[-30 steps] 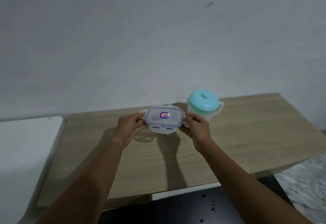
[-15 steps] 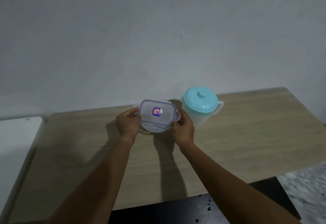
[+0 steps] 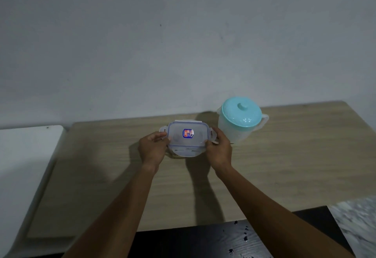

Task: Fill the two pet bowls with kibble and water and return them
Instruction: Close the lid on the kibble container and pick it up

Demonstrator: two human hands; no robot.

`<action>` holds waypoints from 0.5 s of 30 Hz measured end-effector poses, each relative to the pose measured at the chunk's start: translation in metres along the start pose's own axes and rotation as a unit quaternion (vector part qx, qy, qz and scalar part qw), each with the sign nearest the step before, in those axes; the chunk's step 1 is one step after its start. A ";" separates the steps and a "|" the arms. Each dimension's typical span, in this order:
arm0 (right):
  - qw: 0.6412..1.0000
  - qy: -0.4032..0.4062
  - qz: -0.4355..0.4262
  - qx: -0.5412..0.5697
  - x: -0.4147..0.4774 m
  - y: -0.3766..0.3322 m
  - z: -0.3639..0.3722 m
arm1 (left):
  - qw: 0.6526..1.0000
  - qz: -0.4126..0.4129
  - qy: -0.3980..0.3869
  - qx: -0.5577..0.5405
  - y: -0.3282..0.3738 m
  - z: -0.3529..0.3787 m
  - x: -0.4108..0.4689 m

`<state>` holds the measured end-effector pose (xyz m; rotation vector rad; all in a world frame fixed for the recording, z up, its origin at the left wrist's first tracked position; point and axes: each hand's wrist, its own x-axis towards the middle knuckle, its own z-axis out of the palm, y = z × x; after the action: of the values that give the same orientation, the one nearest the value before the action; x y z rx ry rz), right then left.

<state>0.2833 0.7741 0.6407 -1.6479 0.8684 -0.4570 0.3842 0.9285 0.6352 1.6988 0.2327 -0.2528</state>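
A small clear plastic container [image 3: 187, 135] with a clip-lock lid and a blue sticker sits at the back middle of the wooden table [image 3: 284, 166]. My left hand [image 3: 152, 149] grips its left side and my right hand [image 3: 219, 151] grips its right side, fingers curled on the lid's edge. The side clips stick outward. Right of it stands a translucent water jug [image 3: 240, 119] with a turquoise lid. What is inside the container is hidden. No pet bowls are in view.
A grey wall rises right behind the table. A white surface [image 3: 26, 156] adjoins the table on the left. A dark speckled surface [image 3: 203, 241] lies below the front edge, with pale marbled floor [image 3: 358, 223] at the lower right.
The container came down from a tilted hold in the air to rest flat on the table beside the jug. Both hands stayed on its sides. The camera view shifted.
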 end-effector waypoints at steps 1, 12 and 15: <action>1.000 -0.003 0.002 -0.004 -0.004 0.001 -0.002 | 1.000 0.003 -0.003 0.008 -0.001 -0.005 -0.004; 0.998 -0.030 0.016 -0.057 -0.036 0.004 -0.002 | 1.000 0.020 0.004 0.023 -0.014 -0.040 -0.025; 0.997 -0.037 0.017 -0.073 -0.033 0.003 -0.001 | 1.000 0.021 0.004 0.016 -0.015 -0.042 -0.026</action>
<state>0.2608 0.7978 0.6427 -1.7695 0.8912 -0.3138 0.3567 0.9719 0.6348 1.7351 0.1981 -0.2197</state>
